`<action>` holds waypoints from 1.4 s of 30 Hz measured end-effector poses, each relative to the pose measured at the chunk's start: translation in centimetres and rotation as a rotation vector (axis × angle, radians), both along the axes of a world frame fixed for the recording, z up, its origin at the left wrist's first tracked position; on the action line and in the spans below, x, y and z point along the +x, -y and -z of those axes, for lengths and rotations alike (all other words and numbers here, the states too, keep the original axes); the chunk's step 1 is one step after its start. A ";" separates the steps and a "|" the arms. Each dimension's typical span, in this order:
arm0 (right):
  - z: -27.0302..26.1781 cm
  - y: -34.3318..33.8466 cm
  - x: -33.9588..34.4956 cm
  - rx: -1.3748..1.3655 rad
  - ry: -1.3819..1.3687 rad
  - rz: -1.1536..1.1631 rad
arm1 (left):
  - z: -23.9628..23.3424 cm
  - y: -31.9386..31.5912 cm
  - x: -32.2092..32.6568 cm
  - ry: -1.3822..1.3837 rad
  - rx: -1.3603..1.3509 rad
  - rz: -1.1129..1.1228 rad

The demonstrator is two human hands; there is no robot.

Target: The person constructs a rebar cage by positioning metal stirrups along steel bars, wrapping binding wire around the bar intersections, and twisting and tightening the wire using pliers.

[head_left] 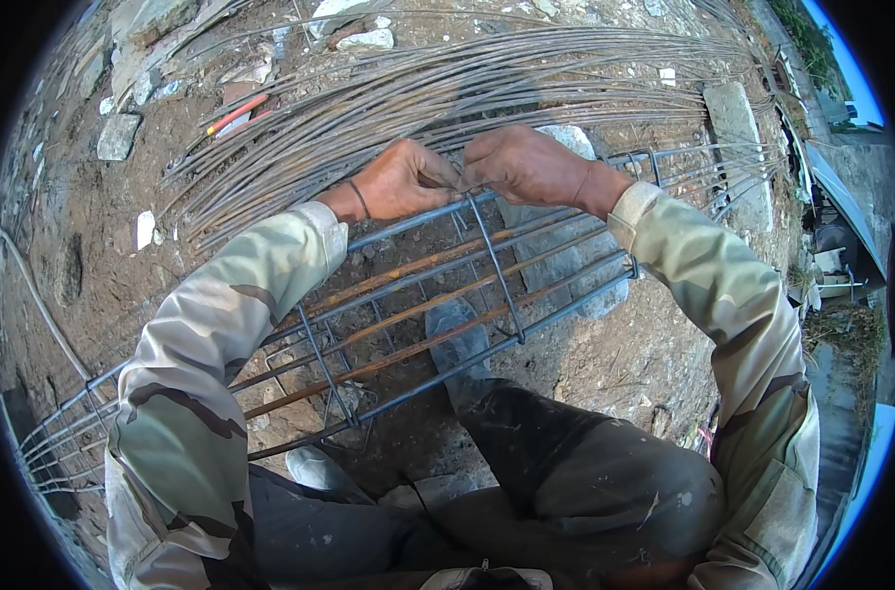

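My left hand (407,181) and my right hand (525,168) meet at the far upper bar of a rebar cage (436,339). Their thumbs and fingers are pinched together beside the corner of a steel stirrup (495,269). Whatever lies between the fingertips is too small and hidden to make out. The cage runs slantwise before me, from lower left to upper right, with blue-grey outer bars and a rusty bar (418,339) among the inner ones. Its stirrups stand at intervals along the bars. My left sleeve covers part of it.
Beyond the cage lies a bundle of loose steel rods (329,133). Red-handled pliers (237,114) rest at its left. A stone slab (565,251) is under the cage, and a concrete block (739,155) lies at the right. My boot (455,332) shows through the bars. Rubble (119,136) dots the dirt.
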State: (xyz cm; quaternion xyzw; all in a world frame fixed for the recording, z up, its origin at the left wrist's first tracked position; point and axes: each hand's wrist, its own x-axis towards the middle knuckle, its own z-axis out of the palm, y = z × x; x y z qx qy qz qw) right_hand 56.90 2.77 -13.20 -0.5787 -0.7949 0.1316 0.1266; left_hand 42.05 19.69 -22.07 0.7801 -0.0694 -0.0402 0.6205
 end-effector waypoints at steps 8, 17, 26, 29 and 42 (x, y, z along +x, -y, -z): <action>0.1 0.1 -0.3 0.010 -0.043 0.048 | 1.3 -0.4 0.1 0.060 0.002 0.036; 0.2 -0.1 -0.2 -0.022 -0.049 0.060 | 1.1 0.0 0.2 0.021 -0.026 -0.003; 0.3 -0.2 -0.3 -0.050 -0.085 0.034 | 0.7 0.7 -0.3 0.140 0.093 -0.084; 0.3 0.1 -0.2 -0.084 -0.014 0.030 | 0.4 0.8 -0.3 0.118 0.088 -0.100; -0.9 -0.7 1.1 -0.033 0.420 -0.260 | -7.2 9.3 -6.6 -0.454 -0.546 -0.714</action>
